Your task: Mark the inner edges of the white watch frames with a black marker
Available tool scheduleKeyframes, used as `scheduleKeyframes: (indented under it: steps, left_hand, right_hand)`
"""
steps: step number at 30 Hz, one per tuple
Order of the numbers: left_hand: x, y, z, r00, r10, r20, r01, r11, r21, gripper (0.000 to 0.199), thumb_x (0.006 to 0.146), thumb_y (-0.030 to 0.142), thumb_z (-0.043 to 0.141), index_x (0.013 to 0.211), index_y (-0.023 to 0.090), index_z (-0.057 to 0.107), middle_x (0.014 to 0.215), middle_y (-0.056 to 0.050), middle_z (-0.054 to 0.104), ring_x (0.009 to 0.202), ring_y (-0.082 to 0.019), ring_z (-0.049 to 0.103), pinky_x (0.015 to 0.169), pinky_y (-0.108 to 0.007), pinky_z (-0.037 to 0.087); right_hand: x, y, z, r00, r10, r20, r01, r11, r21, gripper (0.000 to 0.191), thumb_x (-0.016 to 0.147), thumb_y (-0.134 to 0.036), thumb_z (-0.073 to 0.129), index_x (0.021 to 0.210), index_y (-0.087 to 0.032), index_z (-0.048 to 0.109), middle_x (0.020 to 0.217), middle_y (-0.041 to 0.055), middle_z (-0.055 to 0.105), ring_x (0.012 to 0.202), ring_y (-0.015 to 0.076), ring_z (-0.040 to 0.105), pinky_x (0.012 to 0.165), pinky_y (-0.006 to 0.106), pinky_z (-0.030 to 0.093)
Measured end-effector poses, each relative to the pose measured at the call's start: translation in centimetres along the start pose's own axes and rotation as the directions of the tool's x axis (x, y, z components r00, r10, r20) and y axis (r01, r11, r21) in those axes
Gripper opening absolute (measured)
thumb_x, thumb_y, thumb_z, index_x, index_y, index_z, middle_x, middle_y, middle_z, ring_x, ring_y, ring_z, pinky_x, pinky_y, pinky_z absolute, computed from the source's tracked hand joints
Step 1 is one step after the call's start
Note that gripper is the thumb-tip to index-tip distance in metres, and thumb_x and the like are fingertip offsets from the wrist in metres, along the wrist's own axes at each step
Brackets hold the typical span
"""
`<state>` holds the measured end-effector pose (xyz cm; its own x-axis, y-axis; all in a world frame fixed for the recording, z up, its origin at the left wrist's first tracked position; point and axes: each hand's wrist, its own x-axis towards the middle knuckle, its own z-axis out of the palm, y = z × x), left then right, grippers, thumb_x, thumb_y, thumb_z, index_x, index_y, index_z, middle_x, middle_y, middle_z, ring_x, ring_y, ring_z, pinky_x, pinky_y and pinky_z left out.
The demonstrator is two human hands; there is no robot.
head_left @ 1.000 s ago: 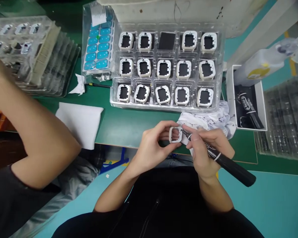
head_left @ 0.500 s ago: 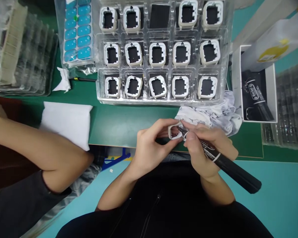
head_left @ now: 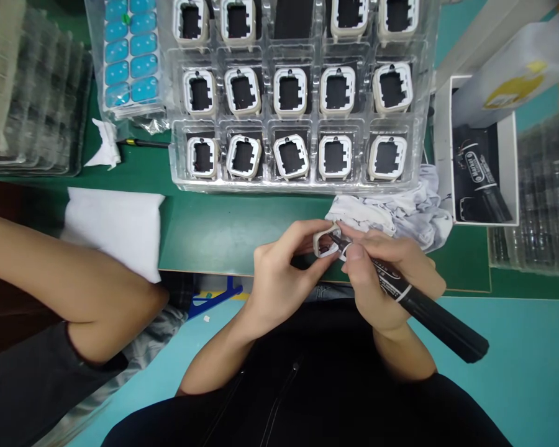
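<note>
Between thumb and fingers, my left hand (head_left: 279, 273) holds a small white plastic frame (head_left: 317, 244) at the green table's front edge. My right hand (head_left: 384, 273) grips a black marker pen (head_left: 440, 323), its dark tip angled into the frame's opening. The fingers of my right hand also sit close to the frame's far side; whether they touch it I cannot tell. Beyond my hands lies a clear plastic tray (head_left: 242, 185) with rows of similar white frames, each in its own pocket. One pocket in the far row shows only a black bottom.
Right of the tray are crumpled white cloths (head_left: 391, 214) and a white box (head_left: 513, 167) with another marker and a bottle. A folded white cloth (head_left: 114, 226), blue pieces in packs (head_left: 144, 65) and stacked trays (head_left: 41, 105) lie left. A co-worker's arm (head_left: 74, 267) reaches in there.
The view has shifted slightly, so the tray and packs sit further left and higher. Both hands keep their hold; the marker tip stays at the frame with little visible movement.
</note>
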<state>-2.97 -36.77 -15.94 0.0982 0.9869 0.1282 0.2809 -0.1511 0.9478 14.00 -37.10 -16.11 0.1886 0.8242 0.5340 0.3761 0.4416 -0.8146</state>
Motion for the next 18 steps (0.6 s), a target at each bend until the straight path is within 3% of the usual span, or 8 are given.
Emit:
scheduleKeyframes:
  steps: [7,14,18]
  left_hand:
    - [0.07,0.16,0.09,1.0,0.03,-0.004,-0.03,0.999,0.02,0.034,0.105,0.026,0.093,0.137,0.028,0.082,0.125,-0.001,0.091,0.107,-0.019,0.092,0.103,-0.027,0.076]
    - [0.05,-0.08,0.23,0.999,0.052,-0.005,-0.052,0.998,0.04,0.034,0.104,0.023,0.092,0.137,0.028,0.082,0.125,-0.001,0.091,0.106,-0.019,0.091,0.102,-0.027,0.076]
    - [0.09,0.06,0.38,0.998,0.059,-0.01,-0.058,0.997,0.045,0.035,0.104,0.021,0.092,0.136,0.029,0.082,0.123,0.001,0.091,0.105,-0.018,0.091,0.099,-0.026,0.076]
  right_hand:
    - [0.15,-0.05,0.08,1.0,0.0,-0.014,0.0,1.0,0.007,0.011,0.104,-0.022,0.085,0.105,-0.032,0.081,0.083,-0.0046,0.085,0.084,0.0264,0.092,0.084,0.044,0.084]
    - [-0.19,0.13,0.0,0.999,0.05,0.003,-0.05,0.998,0.029,0.009,0.106,-0.023,0.083,0.107,-0.032,0.08,0.081,-0.0045,0.084,0.099,0.0296,0.095,0.086,0.044,0.082]
    - [-0.22,0.26,0.04,1.0,0.026,0.0,-0.026,0.999,0.019,0.011,0.105,-0.022,0.083,0.106,-0.032,0.079,0.082,-0.0048,0.085,0.098,0.0298,0.095,0.085,0.045,0.082]
